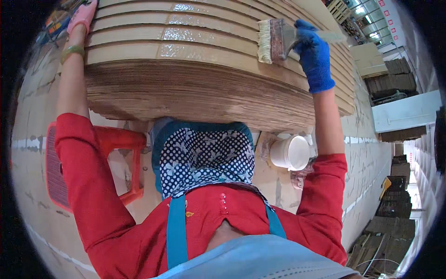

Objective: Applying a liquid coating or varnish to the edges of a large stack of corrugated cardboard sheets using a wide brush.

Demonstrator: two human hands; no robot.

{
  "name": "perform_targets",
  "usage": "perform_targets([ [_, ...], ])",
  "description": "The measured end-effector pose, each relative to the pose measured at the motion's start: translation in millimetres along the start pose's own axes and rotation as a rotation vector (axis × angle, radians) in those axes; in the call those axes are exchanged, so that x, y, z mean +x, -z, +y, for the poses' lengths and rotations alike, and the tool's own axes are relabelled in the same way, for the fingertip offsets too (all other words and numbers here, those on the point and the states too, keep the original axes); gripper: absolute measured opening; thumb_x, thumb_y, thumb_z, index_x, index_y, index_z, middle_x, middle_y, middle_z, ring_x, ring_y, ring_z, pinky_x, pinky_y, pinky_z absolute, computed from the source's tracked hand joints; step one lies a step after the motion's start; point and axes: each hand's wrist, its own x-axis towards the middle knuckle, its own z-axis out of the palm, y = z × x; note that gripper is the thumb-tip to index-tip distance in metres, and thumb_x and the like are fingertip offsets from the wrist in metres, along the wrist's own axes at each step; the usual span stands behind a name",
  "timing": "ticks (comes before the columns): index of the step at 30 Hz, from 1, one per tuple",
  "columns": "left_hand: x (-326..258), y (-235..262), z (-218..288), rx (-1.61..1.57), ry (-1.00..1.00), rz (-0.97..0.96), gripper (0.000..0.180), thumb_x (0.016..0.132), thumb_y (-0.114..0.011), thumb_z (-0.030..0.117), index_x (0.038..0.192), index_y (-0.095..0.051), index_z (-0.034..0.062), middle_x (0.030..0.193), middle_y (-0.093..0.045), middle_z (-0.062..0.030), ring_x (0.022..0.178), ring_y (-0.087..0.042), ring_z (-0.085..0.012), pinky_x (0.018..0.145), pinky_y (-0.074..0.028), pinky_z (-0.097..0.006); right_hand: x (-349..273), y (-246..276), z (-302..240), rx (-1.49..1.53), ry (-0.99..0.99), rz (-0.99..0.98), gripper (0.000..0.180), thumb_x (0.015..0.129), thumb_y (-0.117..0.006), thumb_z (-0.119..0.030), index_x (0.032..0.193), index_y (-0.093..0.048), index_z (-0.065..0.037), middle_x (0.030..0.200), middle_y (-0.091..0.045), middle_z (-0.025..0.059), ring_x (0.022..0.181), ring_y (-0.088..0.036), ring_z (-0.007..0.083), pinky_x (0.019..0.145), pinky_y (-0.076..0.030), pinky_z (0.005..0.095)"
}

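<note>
Showed a glossy, apparently wet band [179,35] left of centre across the stepped margins of the cardboard sheet stack [200,93], directly ahead; could not tell coated from bare on the duller stretches, with coating judged unfinished. Gripped the wide flat brush [278,41] by its handle in the blue-gloved right hand [313,50], with the arm extended forward and the bristles directed left over the stack's right portion, contact unclear. Positioned the pink-gloved left hand [84,15] at the stack's left edge, with the arm nearly straight, grip indeterminable.

Matt cardboard sheets [204,90], glossy patches [181,52], bristly brush [278,41]
</note>
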Motion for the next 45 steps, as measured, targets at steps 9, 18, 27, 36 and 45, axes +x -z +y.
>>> perform_targets([
  [9, -2.3, 1.1, 1.2, 0.041, -0.019, 0.003, 0.075, 0.069, -0.036, 0.057, 0.107, -0.045, -0.0068, 0.112, -0.042, -0.0245, 0.109, -0.038, -0.0321, 0.091, -0.028, -0.035, 60.1, 46.4, 20.0, -0.072, -0.103, -0.195, 0.022, 0.076, -0.053, -0.015, 0.097, -0.056, -0.008, 0.067, -0.052, -0.0024, 0.048, -0.041, 0.0042, 0.045, -0.035, 0.0170],
  [18, -21.9, 11.8, 12.7, 0.033, -0.004, 0.036, 0.075, 0.069, -0.036, 0.057, 0.107, -0.045, -0.0071, 0.111, -0.043, -0.0245, 0.107, -0.041, -0.0320, 0.090, -0.029, -0.034, -9.2, -57.8, -30.2, -0.101, 0.059, 0.009, 0.012, 0.076, -0.054, -0.011, 0.078, -0.060, -0.001, 0.074, -0.059, 0.0040, 0.067, -0.051, 0.0090, 0.061, -0.042, 0.0234],
  [27, -0.5, 4.9, 5.2, 0.020, -0.002, -0.010, 0.074, 0.068, -0.037, 0.056, 0.105, -0.046, -0.0085, 0.108, -0.045, -0.0256, 0.106, -0.042, -0.0315, 0.089, -0.031, -0.033, 61.5, -25.7, 3.5, 0.183, -0.081, 0.049, 0.018, 0.078, -0.047, -0.009, 0.077, -0.058, 0.004, 0.079, -0.059, 0.0075, 0.074, -0.054, 0.0129, 0.070, -0.042, 0.0242],
  [36, -16.0, 11.5, 6.4, 0.003, 0.011, 0.031, 0.074, 0.068, -0.038, 0.055, 0.105, -0.045, -0.0088, 0.108, -0.045, -0.0255, 0.105, -0.043, -0.0316, 0.087, -0.032, -0.034, 32.5, -45.4, -45.0, 0.312, -0.234, -0.294, 0.014, 0.074, -0.047, -0.006, 0.076, -0.059, 0.000, 0.075, -0.058, 0.0068, 0.071, -0.054, 0.0128, 0.068, -0.042, 0.0251],
  [45, 2.1, 0.4, -4.6, -0.058, -0.003, 0.049, 0.080, 0.068, -0.041, 0.058, 0.114, -0.037, -0.0071, 0.118, -0.039, -0.0219, 0.111, -0.037, -0.0301, 0.092, -0.027, -0.032, 144.4, -126.2, -14.2, 0.319, -0.126, 0.133, 0.015, 0.070, -0.056, -0.011, 0.057, -0.049, -0.006, 0.053, -0.047, 0.0050, 0.046, -0.043, 0.0135, 0.045, -0.035, 0.0233],
])
